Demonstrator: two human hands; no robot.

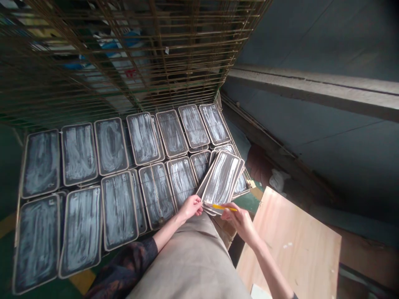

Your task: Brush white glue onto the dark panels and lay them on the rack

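Observation:
A small stack of dark rectangular panels (222,176) with pale rims and rounded corners lies tilted at the rack's right end. White streaks run along the top panel. My left hand (190,207) is closed at the stack's lower left corner, its fingertips pinching the edge. At the lower right, my right hand (240,220) grips a thin yellow pen-like tool (222,207). The tool's tip points left over the top panel's lower edge; its exact kind is not clear. Other panels lie partly beneath the stack.
Two rows of similar streaked panels (120,209) cover the wire shelf to the left. Wire racks (174,50) rise behind them. A light wooden board (296,241) stands at the lower right, near my right forearm. A grey wall (330,120) bounds the right side.

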